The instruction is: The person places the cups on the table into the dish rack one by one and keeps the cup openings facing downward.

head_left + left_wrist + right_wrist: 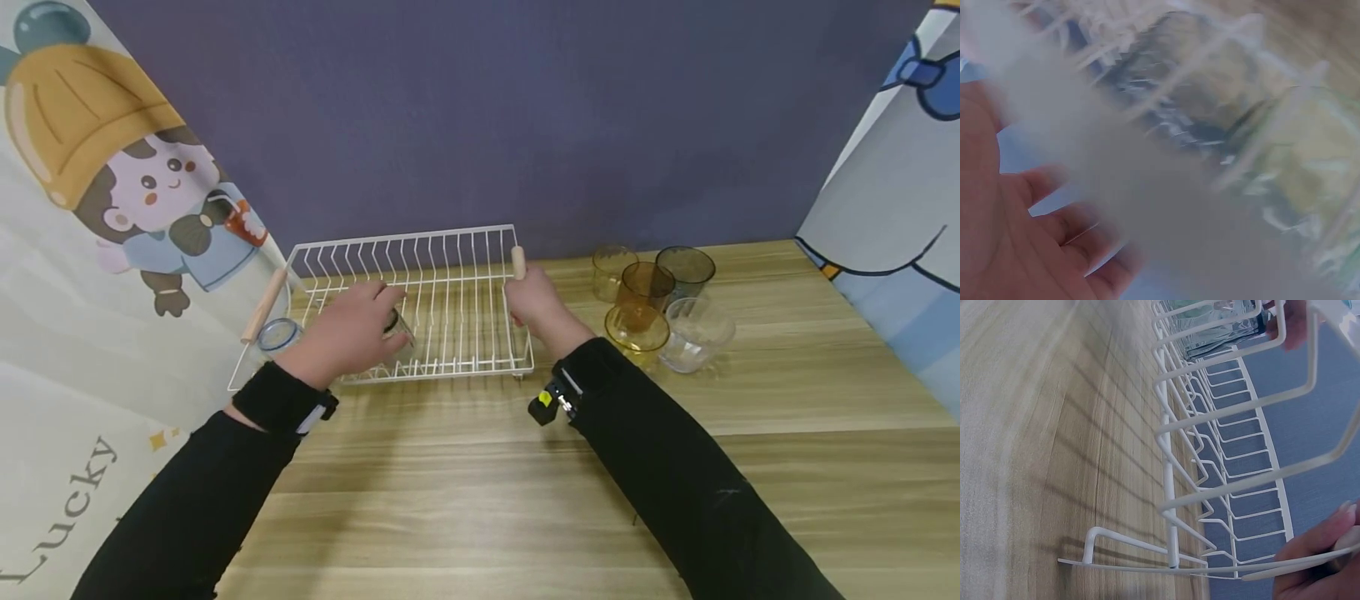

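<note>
A white wire dish rack (450,367) with wooden handles stands on the table against the dark backdrop. My right hand (536,300) grips its right wooden handle (518,262); in the right wrist view, fingers (1316,556) wrap that end. My left hand (352,329) is over the rack's left half, thumb and index finger spread by the dark rim of a clear glass (405,343) lying between the wires. The left wrist view shows the fingers loosely extended beside the glasses (1204,75), partly hidden by a blurred pale bar. A blue-rimmed glass (278,335) sits at the rack's left end.
Several glasses are grouped right of the rack: an amber glass (645,287), a yellow glass (637,329), a grey glass (686,267) and clear ones. Printed cloths hang at left and right. The wooden table (465,492) extends in front of the rack.
</note>
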Action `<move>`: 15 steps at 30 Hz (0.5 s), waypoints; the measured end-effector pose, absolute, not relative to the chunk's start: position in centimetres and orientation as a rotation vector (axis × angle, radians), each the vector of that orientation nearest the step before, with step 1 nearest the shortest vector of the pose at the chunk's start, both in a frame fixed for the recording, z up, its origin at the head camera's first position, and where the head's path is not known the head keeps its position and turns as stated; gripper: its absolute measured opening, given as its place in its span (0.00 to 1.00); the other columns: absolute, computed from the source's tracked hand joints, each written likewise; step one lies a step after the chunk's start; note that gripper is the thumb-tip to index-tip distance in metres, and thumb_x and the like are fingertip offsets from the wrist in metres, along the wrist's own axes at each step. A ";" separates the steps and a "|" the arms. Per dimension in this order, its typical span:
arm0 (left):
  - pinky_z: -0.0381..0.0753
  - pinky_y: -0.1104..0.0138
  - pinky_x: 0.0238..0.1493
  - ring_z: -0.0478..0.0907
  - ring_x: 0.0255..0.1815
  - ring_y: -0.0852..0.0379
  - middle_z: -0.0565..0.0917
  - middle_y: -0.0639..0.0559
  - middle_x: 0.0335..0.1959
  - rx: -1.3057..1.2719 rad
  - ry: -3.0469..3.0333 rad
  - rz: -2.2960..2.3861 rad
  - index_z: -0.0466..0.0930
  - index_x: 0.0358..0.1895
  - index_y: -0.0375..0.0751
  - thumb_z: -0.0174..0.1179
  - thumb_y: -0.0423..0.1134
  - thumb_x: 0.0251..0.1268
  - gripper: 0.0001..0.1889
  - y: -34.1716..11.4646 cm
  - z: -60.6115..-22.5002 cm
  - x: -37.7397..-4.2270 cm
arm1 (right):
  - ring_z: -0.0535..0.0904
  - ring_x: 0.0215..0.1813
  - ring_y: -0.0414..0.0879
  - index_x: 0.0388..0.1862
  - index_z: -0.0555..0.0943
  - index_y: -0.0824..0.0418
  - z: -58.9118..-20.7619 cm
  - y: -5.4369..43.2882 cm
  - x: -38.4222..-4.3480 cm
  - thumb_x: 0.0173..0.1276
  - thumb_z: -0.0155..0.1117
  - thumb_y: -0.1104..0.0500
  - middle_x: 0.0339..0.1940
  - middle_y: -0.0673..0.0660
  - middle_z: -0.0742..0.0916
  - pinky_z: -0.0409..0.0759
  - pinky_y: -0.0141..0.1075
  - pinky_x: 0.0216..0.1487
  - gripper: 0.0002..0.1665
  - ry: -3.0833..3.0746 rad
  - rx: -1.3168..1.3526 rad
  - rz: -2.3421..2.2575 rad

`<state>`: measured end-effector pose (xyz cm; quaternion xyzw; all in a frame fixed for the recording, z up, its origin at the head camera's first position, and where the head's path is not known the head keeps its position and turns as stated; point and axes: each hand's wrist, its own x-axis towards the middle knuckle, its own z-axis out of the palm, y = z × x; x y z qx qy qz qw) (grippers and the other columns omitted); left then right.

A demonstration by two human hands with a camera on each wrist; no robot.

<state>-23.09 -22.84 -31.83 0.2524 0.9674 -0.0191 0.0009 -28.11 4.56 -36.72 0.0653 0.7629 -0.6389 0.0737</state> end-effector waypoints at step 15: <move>0.71 0.43 0.64 0.73 0.64 0.36 0.76 0.37 0.64 0.874 3.183 0.164 0.68 0.73 0.35 0.62 0.52 0.74 0.33 -22.2 -30.0 -17.7 | 0.68 0.20 0.43 0.77 0.57 0.70 -36.6 5.0 -28.2 0.77 0.44 0.67 0.48 0.64 0.74 0.74 0.36 0.22 0.31 2.288 0.207 -1.922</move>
